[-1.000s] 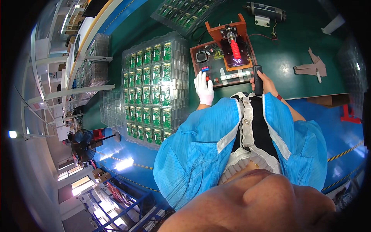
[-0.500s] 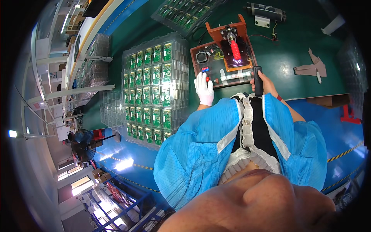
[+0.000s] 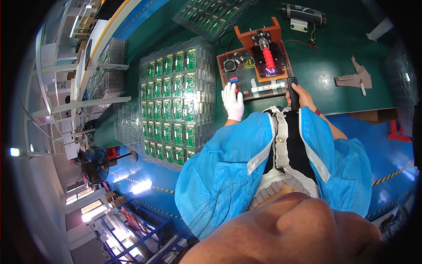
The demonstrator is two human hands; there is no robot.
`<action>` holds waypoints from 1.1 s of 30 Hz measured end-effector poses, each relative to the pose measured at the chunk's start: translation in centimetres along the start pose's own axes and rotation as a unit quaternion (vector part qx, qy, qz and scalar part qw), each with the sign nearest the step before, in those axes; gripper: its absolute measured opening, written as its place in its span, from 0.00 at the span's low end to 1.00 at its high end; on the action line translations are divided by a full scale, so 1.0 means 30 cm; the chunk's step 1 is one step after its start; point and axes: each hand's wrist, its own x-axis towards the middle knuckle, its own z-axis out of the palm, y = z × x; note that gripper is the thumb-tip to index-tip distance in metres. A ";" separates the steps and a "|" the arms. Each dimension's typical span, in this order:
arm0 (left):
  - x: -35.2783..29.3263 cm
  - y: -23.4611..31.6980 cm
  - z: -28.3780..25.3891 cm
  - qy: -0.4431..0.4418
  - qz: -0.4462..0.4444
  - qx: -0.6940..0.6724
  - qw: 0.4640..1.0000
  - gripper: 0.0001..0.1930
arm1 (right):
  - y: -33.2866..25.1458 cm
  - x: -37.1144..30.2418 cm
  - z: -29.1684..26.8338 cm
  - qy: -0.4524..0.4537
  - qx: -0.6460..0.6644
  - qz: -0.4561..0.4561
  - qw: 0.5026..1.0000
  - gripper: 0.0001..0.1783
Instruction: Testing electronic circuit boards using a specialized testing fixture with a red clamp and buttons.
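Observation:
My left hand [image 3: 233, 103], in a white glove, lies with fingers stretched out at the front left corner of a red-brown test fixture [image 3: 282, 91]. Its fingertips are beside a red button [image 3: 237, 90] and just below a small lit display [image 3: 233, 79]. In my bare right hand [image 3: 304, 97] is a black, elongated handheld device [image 3: 293, 93], upright at the fixture's front right corner. A toggle clamp with a red handle [image 3: 268, 58] stands in the middle of the fixture, above a dark plate with small white lights [image 3: 270, 70].
Stacked clear trays [image 3: 203, 94] of green circuit boards stand left of the fixture, with another board tray [image 3: 206, 20] behind. A black cylindrical motor [image 3: 303, 14] lies at the back right. A brown cloth piece [image 3: 355, 78] sits on the green table [image 3: 325, 61].
The black device has tilted slightly in my right hand. The white lights on the fixture show a different pattern. My left hand stays in place.

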 end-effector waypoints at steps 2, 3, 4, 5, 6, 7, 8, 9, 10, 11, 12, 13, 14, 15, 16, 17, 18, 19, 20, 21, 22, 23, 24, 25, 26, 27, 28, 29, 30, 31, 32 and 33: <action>0.002 0.002 0.003 -0.001 0.002 -0.002 1.000 0.24 | -0.002 0.000 -0.004 -0.003 -0.003 -0.003 1.000 0.18; 0.002 0.003 0.004 -0.001 0.002 -0.002 1.000 0.24 | -0.002 0.000 -0.005 -0.005 -0.005 -0.005 1.000 0.18; 0.003 0.002 0.006 -0.001 0.002 -0.002 1.000 0.24 | -0.002 0.001 -0.007 -0.004 -0.005 -0.005 1.000 0.18; 0.003 0.003 0.007 0.000 0.003 -0.002 1.000 0.24 | -0.001 0.002 -0.009 -0.003 -0.003 -0.004 1.000 0.18; 0.003 0.003 0.009 0.001 0.003 -0.001 1.000 0.24 | 0.000 0.003 -0.011 -0.002 -0.001 -0.002 1.000 0.18; 0.002 0.004 0.011 0.002 0.004 -0.001 1.000 0.23 | 0.002 0.004 -0.015 -0.001 0.001 -0.001 1.000 0.18; 0.003 0.004 0.014 0.003 0.004 -0.001 1.000 0.23 | 0.003 0.007 -0.019 0.000 0.002 0.001 1.000 0.18; 0.003 0.003 0.012 0.004 0.004 0.000 1.000 0.23 | 0.000 0.005 -0.013 -0.001 0.003 0.001 1.000 0.18; 0.002 0.002 0.010 0.003 0.006 0.002 1.000 0.23 | -0.002 0.005 -0.008 0.000 0.010 0.002 1.000 0.18; 0.002 0.001 0.008 0.003 0.007 0.004 1.000 0.23 | -0.003 0.008 -0.006 0.002 0.018 0.003 1.000 0.18; 0.002 -0.001 0.007 0.003 0.008 0.006 1.000 0.23 | -0.001 0.011 -0.006 0.003 0.025 0.004 1.000 0.17; 0.002 -0.002 0.004 0.003 0.010 0.008 1.000 0.23 | 0.001 0.015 -0.007 0.004 0.032 0.005 0.999 0.17; 0.002 -0.001 0.007 0.002 0.010 0.007 1.000 0.23 | 0.003 0.016 -0.011 0.005 0.031 0.005 0.999 0.17; 0.002 -0.001 0.009 0.000 0.010 0.007 1.000 0.23 | 0.004 0.017 -0.014 0.009 0.033 0.007 0.999 0.17; 0.001 0.000 0.010 -0.002 0.010 0.007 1.000 0.23 | 0.006 0.018 -0.017 0.012 0.034 0.009 0.999 0.17; 0.000 0.001 0.011 -0.003 0.010 0.007 1.000 0.23 | 0.008 0.019 -0.021 0.014 0.036 0.011 0.999 0.17; -0.001 0.001 0.011 -0.005 0.010 0.008 1.000 0.23 | 0.010 0.020 -0.024 0.017 0.038 0.014 0.999 0.17; -0.001 0.001 0.010 -0.004 0.010 0.008 1.000 0.23 | 0.010 0.021 -0.024 0.017 0.037 0.014 0.999 0.17; -0.001 0.000 0.009 -0.005 0.009 0.009 1.000 0.23 | 0.011 0.022 -0.024 0.013 0.022 0.011 1.000 0.18; -0.001 -0.001 0.006 -0.005 0.008 0.010 1.000 0.23 | 0.013 0.023 -0.024 0.009 0.007 0.009 1.000 0.18; -0.002 -0.003 0.004 -0.005 0.007 0.012 1.000 0.23 | 0.016 0.025 -0.023 0.004 -0.008 0.007 1.000 0.19; -0.002 -0.007 0.001 -0.005 0.005 0.015 1.000 0.23 | 0.019 0.029 -0.022 -0.001 -0.023 0.005 1.000 0.19; 0.000 -0.004 0.005 -0.006 0.006 0.013 1.000 0.23 | 0.014 0.023 -0.020 0.001 -0.022 0.004 1.000 0.19; 0.002 -0.001 0.009 -0.007 0.008 0.011 1.000 0.24 | 0.011 0.020 -0.022 0.001 -0.020 -0.003 1.000 0.19; 0.003 0.001 0.013 -0.009 0.009 0.008 1.000 0.24 | 0.013 0.019 -0.028 0.000 -0.017 -0.011 1.000 0.19; 0.005 0.003 0.018 -0.010 0.010 0.006 1.000 0.24 | 0.017 0.021 -0.039 0.000 -0.015 -0.018 1.000 0.18; 0.006 0.006 0.024 -0.012 0.011 0.003 1.000 0.24 | 0.023 0.025 -0.053 0.000 -0.013 -0.025 1.000 0.18; 0.004 0.004 0.016 -0.012 0.009 0.006 1.000 0.24 | 0.028 0.030 -0.051 -0.002 -0.013 -0.023 1.000 0.18; 0.004 0.003 0.011 -0.009 0.005 0.006 1.000 0.25 | 0.033 0.038 -0.051 -0.001 -0.011 -0.021 1.000 0.19; 0.005 0.003 0.007 -0.006 0.001 0.005 1.000 0.25 | 0.036 0.047 -0.053 0.001 -0.009 -0.019 1.000 0.19; 0.006 0.003 0.005 -0.003 -0.002 0.005 1.000 0.25 | 0.037 0.057 -0.056 0.003 -0.008 -0.017 1.000 0.20; 0.008 0.003 0.003 0.000 -0.006 0.004 1.000 0.25 | 0.038 0.066 -0.057 0.005 -0.006 -0.015 1.000 0.20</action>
